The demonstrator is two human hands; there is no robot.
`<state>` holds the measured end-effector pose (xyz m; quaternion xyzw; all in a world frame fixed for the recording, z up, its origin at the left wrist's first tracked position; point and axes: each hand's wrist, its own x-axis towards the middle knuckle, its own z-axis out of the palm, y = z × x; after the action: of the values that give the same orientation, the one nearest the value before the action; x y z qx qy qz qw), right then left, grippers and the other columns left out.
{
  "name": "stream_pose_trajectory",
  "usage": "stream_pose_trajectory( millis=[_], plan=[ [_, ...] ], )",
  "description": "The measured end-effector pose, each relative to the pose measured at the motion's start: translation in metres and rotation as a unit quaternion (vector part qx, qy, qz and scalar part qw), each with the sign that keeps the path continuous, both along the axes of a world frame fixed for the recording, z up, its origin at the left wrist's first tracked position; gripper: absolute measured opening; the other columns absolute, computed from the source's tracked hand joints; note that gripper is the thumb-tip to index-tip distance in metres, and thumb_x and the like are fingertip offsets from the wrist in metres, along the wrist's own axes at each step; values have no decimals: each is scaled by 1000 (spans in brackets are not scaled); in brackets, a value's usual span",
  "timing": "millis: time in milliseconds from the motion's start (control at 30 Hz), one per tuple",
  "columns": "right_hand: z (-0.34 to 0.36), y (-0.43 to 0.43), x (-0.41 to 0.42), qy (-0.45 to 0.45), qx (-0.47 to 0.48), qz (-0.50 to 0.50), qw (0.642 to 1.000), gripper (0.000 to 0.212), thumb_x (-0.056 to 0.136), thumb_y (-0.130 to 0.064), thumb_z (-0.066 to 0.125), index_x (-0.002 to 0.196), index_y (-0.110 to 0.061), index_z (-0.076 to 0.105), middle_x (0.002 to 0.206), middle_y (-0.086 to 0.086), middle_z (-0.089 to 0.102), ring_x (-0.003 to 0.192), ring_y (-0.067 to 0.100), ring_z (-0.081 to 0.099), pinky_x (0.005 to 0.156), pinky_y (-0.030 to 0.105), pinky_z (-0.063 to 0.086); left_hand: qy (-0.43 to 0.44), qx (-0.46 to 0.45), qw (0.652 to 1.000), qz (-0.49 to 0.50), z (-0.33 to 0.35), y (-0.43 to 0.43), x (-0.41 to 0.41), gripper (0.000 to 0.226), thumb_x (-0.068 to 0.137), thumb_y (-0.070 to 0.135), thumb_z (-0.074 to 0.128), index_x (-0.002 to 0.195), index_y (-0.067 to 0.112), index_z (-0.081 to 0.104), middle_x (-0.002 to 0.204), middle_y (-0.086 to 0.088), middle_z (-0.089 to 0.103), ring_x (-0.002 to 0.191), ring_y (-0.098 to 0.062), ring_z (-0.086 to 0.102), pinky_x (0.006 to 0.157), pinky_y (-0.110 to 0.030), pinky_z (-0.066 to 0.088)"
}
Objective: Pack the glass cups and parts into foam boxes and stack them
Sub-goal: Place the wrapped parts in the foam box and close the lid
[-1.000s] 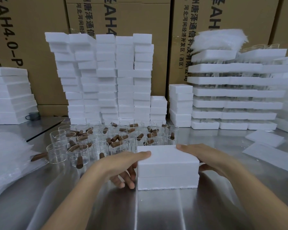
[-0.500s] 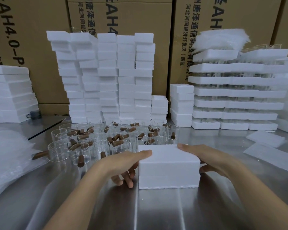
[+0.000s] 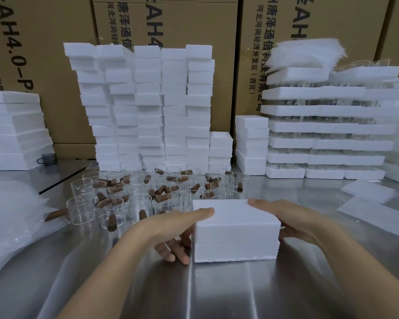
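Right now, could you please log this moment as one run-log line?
foam box: lid on | left hand: grips left end | right hand: grips right end | glass cups: loose behind

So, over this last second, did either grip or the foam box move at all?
Nothing visibly changed. The left grip and right grip hold the box by its sides as before, thumbs on top, and it sits on the same spot of the table. The cups behind it are also as they were.
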<state>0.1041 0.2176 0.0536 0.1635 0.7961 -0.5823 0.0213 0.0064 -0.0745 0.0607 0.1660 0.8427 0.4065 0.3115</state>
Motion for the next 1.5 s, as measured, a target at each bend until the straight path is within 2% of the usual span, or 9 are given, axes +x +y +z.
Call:
stream_pose_trajectory(
  millis=[100,200,333,633,733,833,1033,1267,1500],
  plan=[
    [0,6,1,-3,-25,6,1000,60,74,-70,81,110,-22,85,96,3,79,78,13,73,68,27,60,-2,70,997,-12,1,3,0,80,72,86,70,113,18,81,108,-6,81,86,-31,82,57,-31,61],
    [2,10,2,12,-32,7,999,60,71,-72,85,111,-28,84,107,4,80,86,14,76,74,30,62,-1,151,988,22,-1,7,-2,75,60,77,79,107,19,83,101,-11,79,79,-31,80,69,-43,66],
    [12,9,3,54,10,13,998,58,72,-80,75,115,-42,79,118,0,79,104,20,77,79,33,64,-25,248,966,68,-1,11,-4,62,57,67,86,102,23,83,110,-18,74,87,-40,81,72,-53,67],
    [34,-4,7,218,69,31,973,59,83,-76,67,138,-57,59,130,-20,71,123,5,66,115,47,45,-55,331,934,124,3,5,-13,82,51,66,89,116,18,74,97,-13,70,75,-33,80,67,-45,65],
    [35,-8,7,226,66,84,968,68,82,-80,69,144,-60,51,140,-21,65,132,1,59,112,49,48,-65,346,926,138,3,-1,-21,86,53,68,88,121,18,74,90,-10,71,74,-30,78,66,-43,64],
    [36,-12,8,228,87,114,963,82,75,-79,78,147,-65,43,147,-22,54,125,-13,57,103,41,51,-93,348,923,134,2,-4,-25,89,59,69,85,130,16,71,94,-11,70,78,-31,77,63,-41,63],
    [36,-19,7,278,85,87,953,78,74,-63,86,144,-56,53,134,-14,69,117,16,72,105,48,54,-125,362,914,131,1,-4,-26,78,70,64,80,128,14,68,100,-15,67,82,-37,73,56,-40,60],
    [36,-19,8,261,105,110,953,92,64,-57,95,144,-59,49,142,-13,63,127,10,65,109,42,52,-120,373,909,145,-1,-5,-28,65,80,61,77,127,16,72,107,-15,67,88,-35,76,63,-44,64],
    [33,-18,6,285,101,103,948,92,63,-43,100,142,-52,54,132,-16,67,126,8,66,94,25,60,-126,372,907,149,-1,-5,-29,66,84,61,76,133,17,69,116,-17,64,97,-37,76,64,-45,65]
  ],
)
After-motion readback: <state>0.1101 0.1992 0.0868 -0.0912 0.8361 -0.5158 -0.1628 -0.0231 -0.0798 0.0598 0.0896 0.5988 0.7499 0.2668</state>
